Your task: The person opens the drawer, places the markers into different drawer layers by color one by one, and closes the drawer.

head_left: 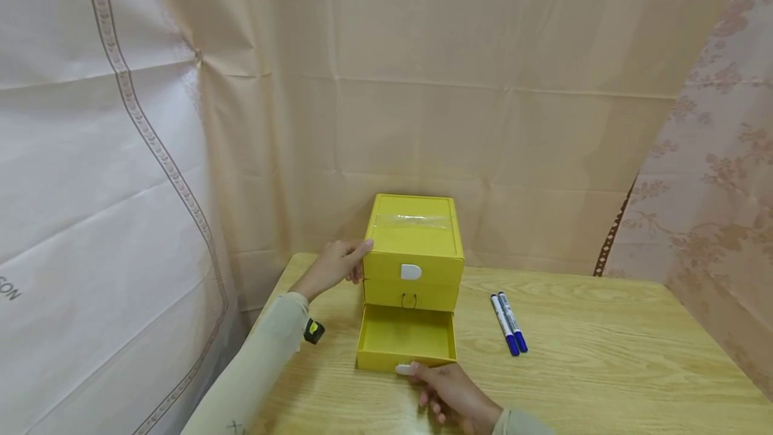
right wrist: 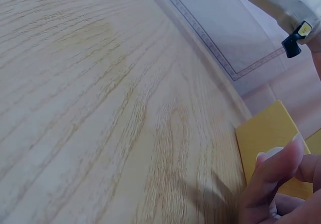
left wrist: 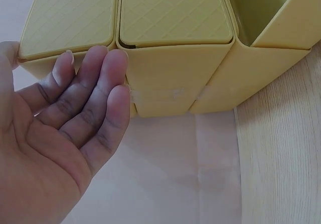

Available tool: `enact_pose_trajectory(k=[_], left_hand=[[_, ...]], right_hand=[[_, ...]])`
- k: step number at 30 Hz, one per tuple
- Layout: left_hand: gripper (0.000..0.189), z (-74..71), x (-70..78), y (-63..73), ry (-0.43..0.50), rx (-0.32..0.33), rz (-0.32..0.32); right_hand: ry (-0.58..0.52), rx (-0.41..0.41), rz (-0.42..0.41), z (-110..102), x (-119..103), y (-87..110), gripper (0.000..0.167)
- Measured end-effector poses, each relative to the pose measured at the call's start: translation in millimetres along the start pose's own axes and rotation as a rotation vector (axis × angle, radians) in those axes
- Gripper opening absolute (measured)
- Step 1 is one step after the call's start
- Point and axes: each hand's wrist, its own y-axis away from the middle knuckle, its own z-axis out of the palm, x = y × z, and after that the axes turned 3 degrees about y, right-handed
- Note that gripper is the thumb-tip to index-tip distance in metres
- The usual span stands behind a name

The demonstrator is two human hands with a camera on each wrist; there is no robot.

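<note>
1. Pinching the lower white tab point(head_left: 402, 370) between thumb and bent index finger, the right hand point(head_left: 451, 391) is at the front of the bottom drawer point(head_left: 380, 359); its other fingers curl underneath, near the worktop point(head_left: 592, 361).
2. The left hand point(head_left: 334, 265) rests against the yellow drawer box point(head_left: 413, 237) at its upper left front corner: the thumb lies at the top edge, and the 4 fingers, slightly bent and lying close together, touch the side.
3. The drawer box stands upright on the worktop, close to the beige curtain point(head_left: 423, 86), with its front facing the person. It has 3 levels.
4. The bottom drawer is pulled well out, showing its yellow inside; the 2 drawers above are pushed in.
5. The top drawer point(head_left: 380, 267) carries an upper white tab point(head_left: 411, 272), and the middle drawer point(head_left: 383, 295) a thin dark loop point(head_left: 415, 300).
6. Clear tape point(head_left: 417, 220) crosses the top of the box.
7. To the right of the box, well apart from the left hand, 2 markers point(head_left: 513, 323) lie side by side, blue caps toward the person.
</note>
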Motion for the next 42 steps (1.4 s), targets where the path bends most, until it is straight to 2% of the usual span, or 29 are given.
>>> enact_pose_trajectory(k=[13, 20, 24, 29, 42], left_hand=[[0.064, 0.0, -0.6, 1.1, -0.003, -0.001, -0.007], [0.061, 0.7, -1.0, 3.3, 0.003, -0.004, -0.017], [0.062, 0.4, -0.6, 3.1, -0.005, 0.000, -0.013], [0.065, 0.7, 0.0, 2.4, -0.012, 0.002, -0.009], [0.066, 0.4, -0.4, 1.3, -0.015, 0.009, 0.001]], right_hand=[[0.004, -0.031, -0.003, -1, 0, 0.9, 0.051], [0.065, -0.141, 0.028, -5, -9, 5.6, 0.049], [0.115, -0.178, -0.021, -10, -15, 6.0, 0.048], [0.147, -0.175, -0.098, -17, -27, 7.8, 0.043], [0.145, -0.162, -0.141, -35, -49, 18.0, 0.050]])
